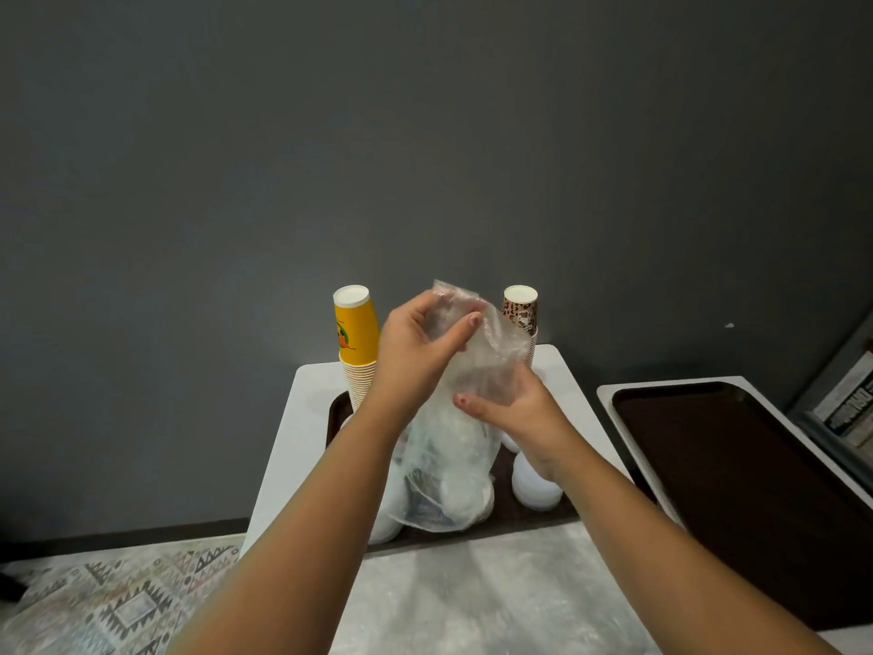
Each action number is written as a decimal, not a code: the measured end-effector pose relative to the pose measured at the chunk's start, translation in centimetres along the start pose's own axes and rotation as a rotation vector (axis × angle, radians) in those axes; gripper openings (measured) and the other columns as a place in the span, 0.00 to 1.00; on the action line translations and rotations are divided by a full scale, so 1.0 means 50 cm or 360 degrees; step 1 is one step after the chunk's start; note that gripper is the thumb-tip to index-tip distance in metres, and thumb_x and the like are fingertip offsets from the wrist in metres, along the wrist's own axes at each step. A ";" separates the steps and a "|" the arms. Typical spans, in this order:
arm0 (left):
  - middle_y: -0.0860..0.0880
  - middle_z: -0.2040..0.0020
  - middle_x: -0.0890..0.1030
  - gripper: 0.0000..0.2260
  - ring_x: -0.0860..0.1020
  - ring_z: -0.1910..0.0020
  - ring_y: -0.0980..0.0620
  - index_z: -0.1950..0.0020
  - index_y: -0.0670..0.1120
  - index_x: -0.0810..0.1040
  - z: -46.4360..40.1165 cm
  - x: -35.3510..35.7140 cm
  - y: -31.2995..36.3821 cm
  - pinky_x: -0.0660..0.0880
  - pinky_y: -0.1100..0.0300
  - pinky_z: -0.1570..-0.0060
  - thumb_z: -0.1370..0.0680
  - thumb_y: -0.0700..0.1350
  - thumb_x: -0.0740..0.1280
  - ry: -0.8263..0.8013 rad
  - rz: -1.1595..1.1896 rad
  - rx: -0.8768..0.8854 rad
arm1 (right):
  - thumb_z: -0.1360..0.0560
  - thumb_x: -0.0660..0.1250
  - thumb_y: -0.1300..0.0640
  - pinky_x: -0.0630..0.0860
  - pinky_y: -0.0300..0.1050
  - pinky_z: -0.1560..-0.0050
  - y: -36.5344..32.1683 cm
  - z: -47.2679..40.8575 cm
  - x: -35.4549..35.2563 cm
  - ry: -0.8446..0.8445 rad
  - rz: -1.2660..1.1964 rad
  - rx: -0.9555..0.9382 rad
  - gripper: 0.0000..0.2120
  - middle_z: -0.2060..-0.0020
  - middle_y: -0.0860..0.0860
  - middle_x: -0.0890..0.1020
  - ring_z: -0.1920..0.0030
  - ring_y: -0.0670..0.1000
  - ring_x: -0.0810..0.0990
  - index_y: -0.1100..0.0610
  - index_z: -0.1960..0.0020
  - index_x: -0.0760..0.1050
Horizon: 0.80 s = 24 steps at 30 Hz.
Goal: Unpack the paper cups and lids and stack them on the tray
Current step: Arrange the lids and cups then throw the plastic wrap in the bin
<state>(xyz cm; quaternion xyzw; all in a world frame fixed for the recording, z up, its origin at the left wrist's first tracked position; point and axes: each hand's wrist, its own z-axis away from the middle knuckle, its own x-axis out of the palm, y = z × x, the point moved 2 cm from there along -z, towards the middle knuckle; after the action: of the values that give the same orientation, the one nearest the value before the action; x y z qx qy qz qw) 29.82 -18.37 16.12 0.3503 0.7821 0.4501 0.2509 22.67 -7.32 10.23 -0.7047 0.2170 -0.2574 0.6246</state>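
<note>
Two cup stacks [357, 352] already stood on the tray [336, 413]. Both hands, left [415, 342] and right [515, 408], gripped the bag [453, 465] of lids above it; the lids were still packed.

Dark grey wall [425, 134], patterned rug [118, 602], books [850, 404] at right
</note>
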 end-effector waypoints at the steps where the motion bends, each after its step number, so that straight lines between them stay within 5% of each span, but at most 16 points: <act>1: 0.53 0.57 0.83 0.07 0.80 0.59 0.57 0.52 0.49 0.81 0.000 -0.003 0.001 0.77 0.58 0.55 0.27 0.41 0.73 0.0003 0.0018 0.0009 | 0.32 0.74 0.63 0.76 0.44 0.40 0.001 0.001 0.000 0.0044 -0.0039 0.0019 0.25 0.45 0.53 0.81 0.40 0.52 0.79 0.57 0.37 0.72; 5: 0.53 0.57 0.75 0.21 0.77 0.61 0.61 0.52 0.49 0.65 0.013 -0.017 -0.009 0.75 0.64 0.56 0.32 0.44 0.77 0.0173 0.0105 -0.0086 | 0.27 0.68 0.67 0.79 0.37 0.53 -0.014 -0.003 -0.012 0.0165 -0.0147 -0.0047 0.17 0.49 0.53 0.83 0.52 0.47 0.83 0.62 0.38 0.75; 9: 0.52 0.45 0.79 0.34 0.80 0.49 0.60 0.36 0.49 0.63 0.033 -0.011 -0.049 0.77 0.61 0.45 0.35 0.48 0.77 -0.0330 0.0005 -0.0492 | 0.26 0.67 0.65 0.79 0.38 0.56 -0.029 -0.014 -0.023 0.0252 -0.0238 -0.0123 0.15 0.52 0.53 0.83 0.54 0.47 0.84 0.61 0.40 0.75; 11: 0.51 0.47 0.83 0.27 0.81 0.47 0.55 0.38 0.48 0.73 0.039 -0.009 -0.071 0.77 0.55 0.44 0.34 0.47 0.78 -0.0517 -0.0082 -0.0544 | 0.26 0.67 0.65 0.80 0.41 0.54 -0.030 -0.019 -0.026 0.0295 -0.0289 -0.0146 0.13 0.52 0.53 0.84 0.53 0.50 0.84 0.60 0.42 0.76; 15: 0.49 0.57 0.85 0.08 0.83 0.58 0.52 0.53 0.48 0.81 0.038 -0.009 -0.088 0.79 0.54 0.51 0.30 0.39 0.74 -0.0368 -0.0116 -0.0493 | 0.29 0.69 0.58 0.79 0.45 0.46 -0.013 -0.018 -0.032 0.0233 -0.0203 -0.0099 0.18 0.46 0.52 0.82 0.44 0.52 0.81 0.55 0.39 0.74; 18: 0.48 0.57 0.85 0.08 0.83 0.55 0.52 0.54 0.48 0.82 0.035 -0.013 -0.093 0.79 0.57 0.51 0.29 0.36 0.72 -0.0215 -0.0020 -0.0503 | 0.29 0.71 0.57 0.77 0.47 0.41 0.008 -0.015 -0.034 0.0068 0.0019 0.0017 0.27 0.39 0.50 0.77 0.38 0.49 0.76 0.51 0.32 0.68; 21: 0.45 0.50 0.84 0.12 0.82 0.51 0.49 0.45 0.44 0.79 0.035 -0.015 -0.093 0.79 0.58 0.52 0.27 0.35 0.70 -0.0246 0.0160 -0.0568 | 0.25 0.68 0.64 0.75 0.54 0.38 0.018 -0.017 -0.037 0.0071 -0.0114 0.0048 0.26 0.36 0.53 0.76 0.36 0.53 0.76 0.51 0.29 0.67; 24: 0.45 0.47 0.83 0.16 0.82 0.49 0.50 0.37 0.44 0.74 0.036 -0.012 -0.088 0.79 0.60 0.55 0.24 0.33 0.65 -0.0277 0.0493 -0.0633 | 0.24 0.64 0.67 0.80 0.47 0.46 0.017 -0.017 -0.046 0.0109 -0.0369 0.0122 0.24 0.38 0.55 0.78 0.41 0.52 0.80 0.51 0.31 0.69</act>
<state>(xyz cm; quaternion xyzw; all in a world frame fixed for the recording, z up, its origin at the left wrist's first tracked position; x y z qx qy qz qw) 30.05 -19.42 11.47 0.4472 0.5908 0.5961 0.3092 20.34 -6.64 9.26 -0.6914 0.1453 -0.3598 0.6094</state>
